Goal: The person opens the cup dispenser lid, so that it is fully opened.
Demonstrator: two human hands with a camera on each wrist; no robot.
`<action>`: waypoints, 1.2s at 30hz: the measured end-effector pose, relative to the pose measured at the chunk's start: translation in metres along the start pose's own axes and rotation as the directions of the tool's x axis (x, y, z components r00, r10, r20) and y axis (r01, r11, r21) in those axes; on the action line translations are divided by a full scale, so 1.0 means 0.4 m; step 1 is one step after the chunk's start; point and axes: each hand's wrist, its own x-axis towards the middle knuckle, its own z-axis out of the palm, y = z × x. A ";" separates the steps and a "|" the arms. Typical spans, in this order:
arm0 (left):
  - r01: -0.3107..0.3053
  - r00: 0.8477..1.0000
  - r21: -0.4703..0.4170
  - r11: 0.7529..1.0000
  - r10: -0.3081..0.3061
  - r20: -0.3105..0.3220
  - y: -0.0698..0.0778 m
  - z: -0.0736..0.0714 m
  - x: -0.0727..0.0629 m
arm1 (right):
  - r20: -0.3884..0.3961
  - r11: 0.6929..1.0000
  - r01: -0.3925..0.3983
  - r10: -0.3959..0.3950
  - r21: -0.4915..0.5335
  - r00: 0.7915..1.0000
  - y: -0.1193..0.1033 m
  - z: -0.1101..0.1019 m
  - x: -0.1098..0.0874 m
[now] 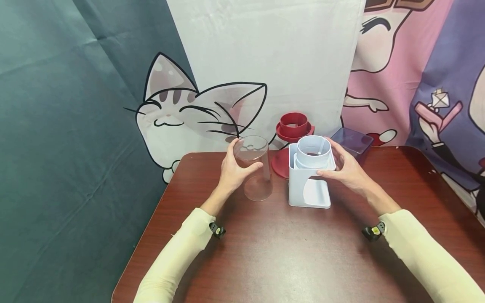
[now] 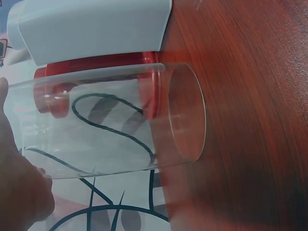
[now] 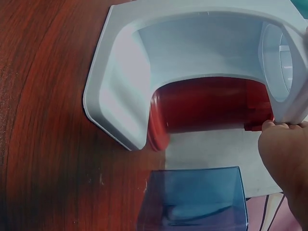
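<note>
Near the back of the table my left hand (image 1: 234,169) grips a clear, open-looking cylinder (image 1: 261,186) by its upper part, thumb in front and fingers on the far left side. In the left wrist view the cylinder (image 2: 110,130) lies across the picture, with the hand (image 2: 21,187) at its upper end. To its right, my right hand (image 1: 350,171) holds a pale blue-white plastic stand (image 1: 297,187) near the top, thumb at the front. This stand has a round collar (image 1: 314,159) on top, a cut-out front and a flat base. Whether either thing touches the table I cannot tell.
Behind the stand is a red stand-like piece (image 1: 294,126) with a round collar and a red base (image 1: 280,164). A dark translucent blue box (image 1: 350,142) sits at the back right. The brown table (image 1: 273,261) ends at a cartoon-printed cloth (image 1: 303,54).
</note>
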 end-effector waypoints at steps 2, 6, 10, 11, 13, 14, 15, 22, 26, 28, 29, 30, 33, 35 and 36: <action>0.001 1.000 -0.009 1.000 -0.001 0.002 0.000 0.000 0.000 | 0.007 1.000 -0.009 0.009 0.001 1.000 -0.003 0.002 -0.001; 0.015 1.000 -0.035 0.999 -0.014 0.021 0.005 0.000 -0.001 | 0.012 0.999 -0.033 0.033 -0.021 0.999 -0.008 0.003 -0.005; 0.040 0.998 -0.054 0.998 -0.037 0.052 0.011 -0.003 -0.004 | 0.015 0.998 -0.047 0.048 -0.046 0.999 -0.013 0.003 -0.009; 0.043 0.997 -0.061 0.997 -0.039 0.060 0.012 -0.004 -0.005 | 0.015 0.998 -0.050 0.051 -0.046 0.999 -0.015 0.003 -0.010; 0.049 0.996 -0.071 0.996 -0.044 0.074 0.014 -0.007 -0.007 | 0.021 0.998 -0.047 0.048 -0.040 0.999 -0.017 0.004 -0.013; 0.047 0.996 -0.079 0.996 -0.041 0.080 0.014 -0.010 -0.008 | 0.023 0.999 -0.044 0.045 -0.030 0.999 -0.018 0.004 -0.014; 0.043 0.996 -0.087 0.995 -0.036 0.085 0.014 -0.013 -0.009 | 0.024 0.999 -0.038 0.039 -0.016 0.999 -0.019 0.004 -0.016; 0.016 0.994 -0.115 0.993 -0.003 0.109 0.008 -0.031 -0.014 | 0.001 1.000 -0.013 0.013 0.024 1.000 -0.030 0.011 -0.021; 0.015 0.993 -0.143 0.990 0.002 0.119 0.002 -0.032 -0.017 | -0.032 0.999 -0.032 0.031 -0.028 0.999 -0.032 0.017 -0.025; 0.012 0.993 -0.159 0.987 0.006 0.116 0.000 -0.030 -0.017 | -0.043 0.999 -0.036 0.035 -0.031 0.998 -0.032 0.020 -0.026; 0.011 0.993 -0.166 0.986 0.008 0.114 -0.001 -0.030 -0.017 | -0.044 0.999 -0.037 0.036 -0.029 0.998 -0.032 0.021 -0.026; 0.008 0.994 -0.171 0.985 0.011 0.109 -0.003 -0.029 -0.017 | -0.045 0.999 -0.038 0.036 -0.025 0.998 -0.031 0.022 -0.026; -0.001 0.995 -0.173 0.985 0.018 0.096 -0.004 -0.026 -0.016 | -0.048 0.998 -0.051 0.049 -0.031 0.998 -0.032 0.025 -0.026; -0.003 0.996 -0.176 0.984 0.019 0.088 0.000 -0.025 -0.018 | -0.049 0.997 -0.066 0.064 -0.043 0.997 -0.032 0.027 -0.026; -0.004 0.996 -0.177 0.984 0.019 0.085 0.005 -0.024 -0.019 | -0.051 0.996 -0.074 0.071 -0.050 0.996 -0.033 0.028 -0.026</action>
